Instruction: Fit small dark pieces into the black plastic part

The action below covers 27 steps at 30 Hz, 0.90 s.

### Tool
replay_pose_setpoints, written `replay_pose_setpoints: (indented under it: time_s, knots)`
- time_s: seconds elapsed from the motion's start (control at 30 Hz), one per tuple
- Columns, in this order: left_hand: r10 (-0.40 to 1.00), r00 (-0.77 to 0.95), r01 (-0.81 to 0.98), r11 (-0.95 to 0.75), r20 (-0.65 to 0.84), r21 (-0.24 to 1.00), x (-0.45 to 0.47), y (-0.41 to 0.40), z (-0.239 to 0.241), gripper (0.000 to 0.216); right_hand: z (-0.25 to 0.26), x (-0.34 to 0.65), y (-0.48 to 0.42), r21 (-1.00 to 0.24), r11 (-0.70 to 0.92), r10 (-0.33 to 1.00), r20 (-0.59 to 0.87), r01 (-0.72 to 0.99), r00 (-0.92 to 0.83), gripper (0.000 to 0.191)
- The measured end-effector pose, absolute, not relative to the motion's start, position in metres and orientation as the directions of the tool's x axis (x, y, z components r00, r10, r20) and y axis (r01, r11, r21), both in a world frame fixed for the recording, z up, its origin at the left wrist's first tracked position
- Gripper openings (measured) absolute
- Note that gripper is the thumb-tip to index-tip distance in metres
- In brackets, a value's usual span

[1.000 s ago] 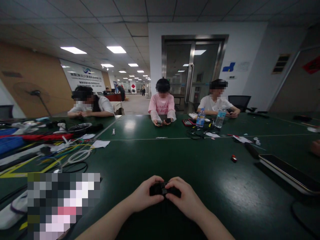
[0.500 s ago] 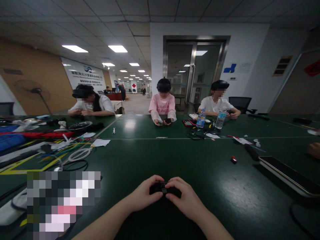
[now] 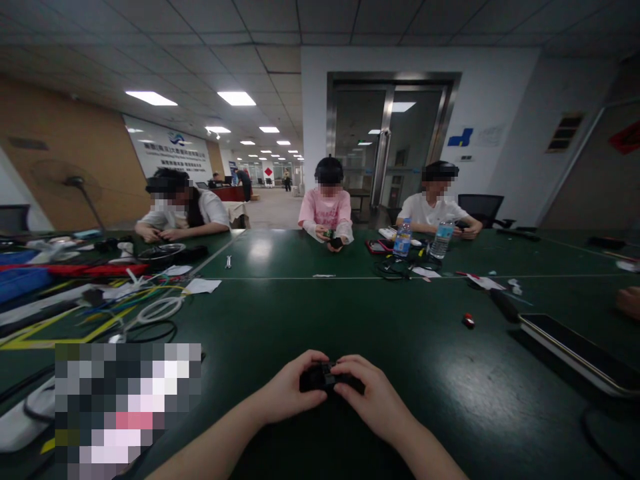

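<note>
My left hand point(image 3: 290, 390) and my right hand point(image 3: 373, 400) meet low in the middle of the view, just above the dark green table point(image 3: 320, 313). Both are closed round a small black object point(image 3: 323, 378) held between them, fingertips pinching it from either side. Most of the object is hidden by my fingers, so I cannot make out what it is.
Loose cables point(image 3: 145, 310) and tools clutter the table's left side. A flat dark tablet point(image 3: 575, 350) lies at the right, a small red item point(image 3: 469, 321) near it. Three people sit across the table, with two water bottles point(image 3: 403, 238) and more cables beside them.
My hands have stayed in place with only slight finger movement on the black object. The person in pink opposite has shifted their hands a little.
</note>
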State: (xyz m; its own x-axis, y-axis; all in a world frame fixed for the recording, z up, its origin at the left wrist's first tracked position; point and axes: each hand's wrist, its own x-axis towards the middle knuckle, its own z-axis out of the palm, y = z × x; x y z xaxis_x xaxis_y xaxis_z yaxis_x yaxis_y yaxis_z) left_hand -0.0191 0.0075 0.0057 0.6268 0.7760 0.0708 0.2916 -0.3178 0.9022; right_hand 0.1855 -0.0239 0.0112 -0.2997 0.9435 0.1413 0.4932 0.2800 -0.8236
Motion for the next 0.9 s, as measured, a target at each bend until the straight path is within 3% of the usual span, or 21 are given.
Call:
replay_pose_setpoints:
  time_s: [0.37,0.63,0.9]
  knots:
    - [0.789,0.612,0.251,-0.257,0.052,0.933,-0.017,0.005,0.009,0.035,0.010,0.188,-0.024,-0.818,0.292,0.940,0.150,0.495,-0.308,0.029]
    - [0.822,0.567,0.347,-0.296,0.053,0.890,-0.020,0.008,0.007,0.040,0.015,0.188,-0.025,-0.827,0.289,0.939,0.147,0.482,-0.311,0.026]
    - [0.820,0.568,0.313,-0.300,0.075,0.901,-0.019,0.010,0.000,0.045,0.014,0.189,-0.023,-0.816,0.282,0.943,0.139,0.504,-0.302,0.025]
